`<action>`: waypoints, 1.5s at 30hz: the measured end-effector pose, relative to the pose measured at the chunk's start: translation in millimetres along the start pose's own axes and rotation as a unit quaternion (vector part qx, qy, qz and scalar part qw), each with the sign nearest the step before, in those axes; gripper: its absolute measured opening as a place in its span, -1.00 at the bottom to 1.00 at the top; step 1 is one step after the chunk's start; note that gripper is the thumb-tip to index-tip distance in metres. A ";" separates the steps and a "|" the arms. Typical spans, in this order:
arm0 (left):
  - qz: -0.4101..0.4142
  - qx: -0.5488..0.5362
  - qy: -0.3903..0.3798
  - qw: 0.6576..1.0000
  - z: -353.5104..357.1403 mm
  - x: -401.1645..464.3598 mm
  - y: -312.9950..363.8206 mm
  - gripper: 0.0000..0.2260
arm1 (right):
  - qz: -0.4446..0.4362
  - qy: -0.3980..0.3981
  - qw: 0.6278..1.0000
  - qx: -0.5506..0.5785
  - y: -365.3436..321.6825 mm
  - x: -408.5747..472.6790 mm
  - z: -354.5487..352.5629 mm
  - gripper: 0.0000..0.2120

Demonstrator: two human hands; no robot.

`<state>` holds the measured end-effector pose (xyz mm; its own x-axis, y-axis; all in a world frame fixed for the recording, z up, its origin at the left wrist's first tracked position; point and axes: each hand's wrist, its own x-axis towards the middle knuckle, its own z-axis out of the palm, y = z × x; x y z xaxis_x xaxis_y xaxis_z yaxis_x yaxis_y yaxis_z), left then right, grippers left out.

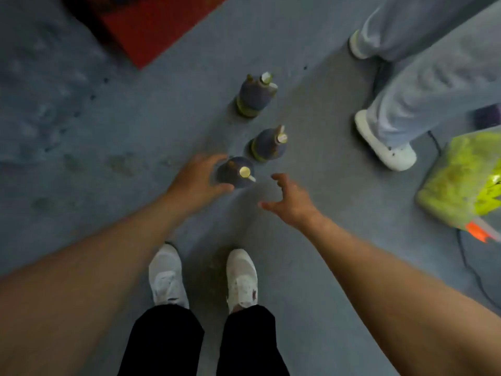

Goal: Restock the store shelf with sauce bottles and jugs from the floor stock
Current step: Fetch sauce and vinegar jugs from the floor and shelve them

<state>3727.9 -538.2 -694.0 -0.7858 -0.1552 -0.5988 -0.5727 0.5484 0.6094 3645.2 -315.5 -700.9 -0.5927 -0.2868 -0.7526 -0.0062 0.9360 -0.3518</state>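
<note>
Three dark sauce jugs with pale caps stand in a row on the grey floor. The nearest jug (235,172) is right beside my left hand (196,177), whose spread fingers reach around its left side; whether they touch it I cannot tell. My right hand (290,198) hovers open to the right of that jug, fingers spread, holding nothing. The middle jug (268,143) and the far jug (254,95) stand farther away, both with yellow-green labels.
My white shoes (203,278) stand just below the hands. Another person's legs and white shoes (385,142) are at the upper right. A yellow-green bag (461,180) with a cable lies at the right. A red box (151,25) sits at the top left.
</note>
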 end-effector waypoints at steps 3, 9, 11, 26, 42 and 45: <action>0.026 -0.014 -0.011 0.999 26.4 30.7 -24.4 -0.32 | -0.003 0.021 0.997 0.072 21.0 33.2 37.7 -0.19; 0.052 -0.079 -0.037 0.995 53.3 75.0 -63.6 -0.28 | -0.051 0.047 0.985 0.161 42.8 83.1 91.6 -0.11; 0.073 -0.088 -0.054 0.992 56.7 87.5 -72.6 -0.28 | -0.075 0.060 0.976 0.195 45.1 96.9 102.6 -0.12; 0.202 -0.061 -0.135 0.968 67.2 152.5 -84.7 -0.49 | -0.185 0.126 0.946 0.234 68.5 165.7 144.2 0.03; 0.059 -0.355 -0.056 0.932 50.4 150.6 -98.1 -0.59 | -0.219 0.131 0.930 0.265 33.0 182.2 136.4 -0.20; 0.041 -0.408 -0.039 0.911 46.9 156.4 -103.7 -0.60 | -0.200 0.132 0.933 0.268 22.4 188.5 135.1 -0.23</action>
<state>3675.4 -580.7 -875.2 -0.8325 -0.0653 -0.5502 -0.5214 -0.2435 0.8178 3642.1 -376.1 -925.9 -0.8076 -0.4652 -0.3624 0.0922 0.5074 -0.8567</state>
